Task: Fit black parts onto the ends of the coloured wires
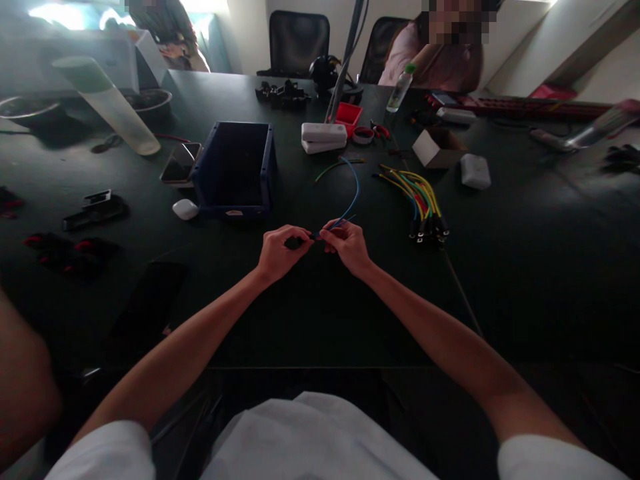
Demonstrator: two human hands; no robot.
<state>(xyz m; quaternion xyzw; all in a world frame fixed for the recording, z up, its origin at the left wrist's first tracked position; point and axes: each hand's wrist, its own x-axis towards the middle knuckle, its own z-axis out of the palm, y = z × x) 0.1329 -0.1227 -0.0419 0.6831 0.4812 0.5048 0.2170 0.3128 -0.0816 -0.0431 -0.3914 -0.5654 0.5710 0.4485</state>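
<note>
My left hand point(283, 251) and my right hand point(349, 245) meet over the dark table, fingertips almost touching. A blue wire point(357, 188) runs from between them and curves up and away from me. The left fingers pinch its dark end, which is too small to make out well. My right thumb and fingers grip the blue wire close beside that end. Just beyond my hands lies a short green-yellow wire point(327, 169). To the right rests a bundle of yellow, green, red and blue wires point(419, 197) with dark sleeves and metal lugs at the near ends.
A dark blue bin point(234, 212) stands left of my hands, with a phone point(181, 164) and a white earbud case point(185, 209) beside it. Behind are a white power strip point(323, 134), a red box point(349, 115) and a small carton point(429, 150). People are across the table and at my left.
</note>
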